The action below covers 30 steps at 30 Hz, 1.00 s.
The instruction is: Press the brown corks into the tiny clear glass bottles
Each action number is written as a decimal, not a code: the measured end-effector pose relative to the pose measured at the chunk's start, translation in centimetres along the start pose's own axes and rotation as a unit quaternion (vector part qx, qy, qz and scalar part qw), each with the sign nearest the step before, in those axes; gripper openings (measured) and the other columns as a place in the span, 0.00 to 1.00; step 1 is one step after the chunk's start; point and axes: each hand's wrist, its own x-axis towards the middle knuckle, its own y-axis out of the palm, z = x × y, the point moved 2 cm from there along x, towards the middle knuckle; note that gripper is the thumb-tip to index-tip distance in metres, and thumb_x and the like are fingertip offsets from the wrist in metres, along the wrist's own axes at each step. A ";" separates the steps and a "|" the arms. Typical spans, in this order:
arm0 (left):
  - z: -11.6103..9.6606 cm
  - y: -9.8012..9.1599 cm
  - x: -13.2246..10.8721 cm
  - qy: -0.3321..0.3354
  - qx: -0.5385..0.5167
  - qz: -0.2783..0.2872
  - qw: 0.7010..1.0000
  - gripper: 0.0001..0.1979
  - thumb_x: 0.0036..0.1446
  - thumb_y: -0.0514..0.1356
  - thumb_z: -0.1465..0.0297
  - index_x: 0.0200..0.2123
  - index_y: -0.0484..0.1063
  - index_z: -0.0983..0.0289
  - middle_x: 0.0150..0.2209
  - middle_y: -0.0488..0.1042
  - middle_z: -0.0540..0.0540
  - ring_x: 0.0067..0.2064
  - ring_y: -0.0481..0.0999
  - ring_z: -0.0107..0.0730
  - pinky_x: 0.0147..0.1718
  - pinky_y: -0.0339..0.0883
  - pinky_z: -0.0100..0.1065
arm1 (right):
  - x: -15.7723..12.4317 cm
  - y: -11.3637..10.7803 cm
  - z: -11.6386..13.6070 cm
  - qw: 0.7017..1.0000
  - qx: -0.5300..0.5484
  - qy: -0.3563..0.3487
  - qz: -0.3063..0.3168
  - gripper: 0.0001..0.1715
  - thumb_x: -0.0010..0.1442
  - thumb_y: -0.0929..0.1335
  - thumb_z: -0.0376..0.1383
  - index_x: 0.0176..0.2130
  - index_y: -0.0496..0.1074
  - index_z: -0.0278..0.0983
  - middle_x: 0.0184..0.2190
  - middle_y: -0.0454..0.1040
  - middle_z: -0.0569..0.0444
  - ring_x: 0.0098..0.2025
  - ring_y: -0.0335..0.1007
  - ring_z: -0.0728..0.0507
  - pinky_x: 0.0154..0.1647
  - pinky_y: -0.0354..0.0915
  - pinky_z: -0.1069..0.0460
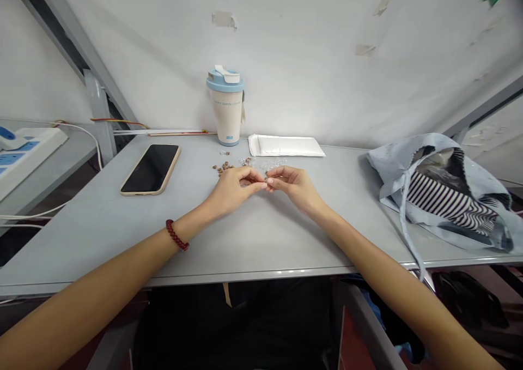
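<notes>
Beside the scattered brown beads (223, 168), the left hand (232, 187) and right hand (294, 187) close, fingertips pinching a small bead (266, 180).

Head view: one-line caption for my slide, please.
Left hand and right hand meet fingertip to fingertip over a grey table, beside scattered brown beads and clear beads.

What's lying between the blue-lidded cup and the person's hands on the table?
Scattered small brown beads and clear beads on the grey table, seen in the head view.

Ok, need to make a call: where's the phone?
In the head view, the phone lies on the grey table, left of the left hand and the small brown pieces.
</notes>
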 end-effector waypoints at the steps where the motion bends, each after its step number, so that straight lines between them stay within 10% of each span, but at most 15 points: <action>1: 0.2 0.0 0.0 -0.009 -0.005 -0.003 1.000 0.10 0.53 0.65 0.64 0.34 0.74 0.64 0.35 0.81 0.56 0.41 0.81 0.40 0.46 0.72 0.42 | 0.0 0.0 0.0 1.000 0.009 0.002 -0.003 0.22 0.44 0.79 0.46 0.33 0.74 0.35 0.27 0.76 0.56 0.29 0.74 0.47 0.40 0.72 0.46; 6: 0.2 0.2 -0.1 0.013 0.064 0.024 0.998 0.17 0.54 0.65 0.64 0.47 0.74 0.62 0.35 0.78 0.53 0.37 0.78 0.35 0.41 0.71 0.38 | 0.1 -0.2 -0.1 0.999 0.039 0.027 -0.002 0.26 0.40 0.80 0.43 0.34 0.70 0.36 0.26 0.78 0.57 0.27 0.75 0.47 0.37 0.72 0.47; 11: -0.6 0.4 -0.4 0.122 0.216 0.046 0.968 0.09 0.61 0.58 0.64 0.37 0.75 0.62 0.33 0.75 0.54 0.35 0.73 0.34 0.37 0.67 0.36 | 0.1 -0.3 -0.4 0.997 0.051 0.053 0.011 0.30 0.41 0.80 0.41 0.39 0.67 0.37 0.24 0.79 0.59 0.25 0.75 0.48 0.36 0.71 0.49; 19: 0.6 -0.8 0.0 0.113 0.275 0.040 0.954 0.09 0.57 0.59 0.64 0.36 0.70 0.63 0.32 0.71 0.52 0.32 0.71 0.32 0.35 0.66 0.36 | 0.7 -0.8 -1.1 0.997 -0.072 -0.029 0.018 0.19 0.56 0.72 0.40 0.46 0.67 0.37 0.36 0.81 0.49 0.36 0.79 0.43 0.39 0.73 0.45; 24: 1.8 -2.4 1.3 0.042 0.277 -0.036 0.959 0.11 0.54 0.61 0.65 0.40 0.71 0.64 0.32 0.75 0.53 0.32 0.75 0.34 0.38 0.70 0.37 | 1.7 -1.7 -1.9 0.886 -0.398 -0.237 -0.003 0.15 0.63 0.63 0.29 0.46 0.74 0.38 0.51 0.76 0.44 0.53 0.71 0.38 0.52 0.68 0.39; 30: 1.6 -3.4 1.9 0.015 0.258 -0.166 0.952 0.22 0.57 0.56 0.75 0.56 0.68 0.68 0.47 0.78 0.61 0.41 0.79 0.33 0.43 0.73 0.36 | 2.3 -1.8 -2.8 0.794 -0.560 -0.231 0.050 0.22 0.65 0.59 0.25 0.51 0.75 0.36 0.51 0.77 0.44 0.53 0.68 0.35 0.50 0.67 0.40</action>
